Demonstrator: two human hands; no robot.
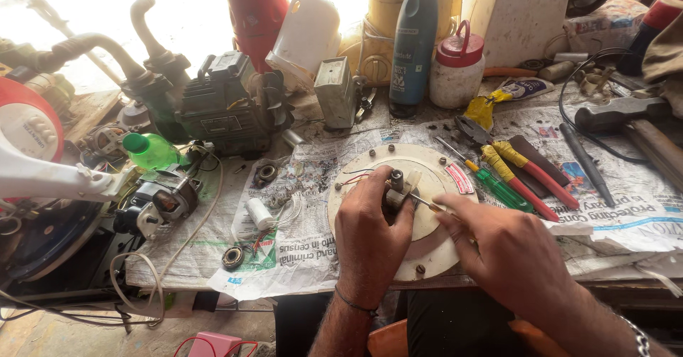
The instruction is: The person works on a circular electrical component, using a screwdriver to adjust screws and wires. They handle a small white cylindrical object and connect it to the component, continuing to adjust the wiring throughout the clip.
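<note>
Bench (213,247) is wood, spread w/ newspaper sheets (313,247), crowded; strong daylight behind washes out the far edge, bare floor below yr wrists. Count: 1 round cream disc (434,250) under yr hands, 1 dark-green motor (228,104) far up-left of yr left hand, 1 small green bottle (149,151) left of that hand, 1 tall dark bottle (415,40) and 1 white jar w/ red lid (457,65) well beyond yr fingers. Up-right of yr right hand: 1 green-handled screwdriver (498,186), 2 red-handled tools w/ yellow tape (533,179), 1 yellow-handled pliers (480,112), 1 hammer (626,119) further right. 2 loose bearings: one (265,174) up-left of yr left hand, one (233,257) left of yr left wrist; 1 white thread spool (260,213) between them. Yr left hand (370,240) lies on the disc, thumb & fingers closed on a small cream part (400,190) at the hub, right at yr fingertips. Yr right hand (509,257) is closed narrow on a thin tool (425,203); its tip meets the part just beside yr left fingers. Both hands touch the disc, close together, nearly meeting at its centre.
</note>
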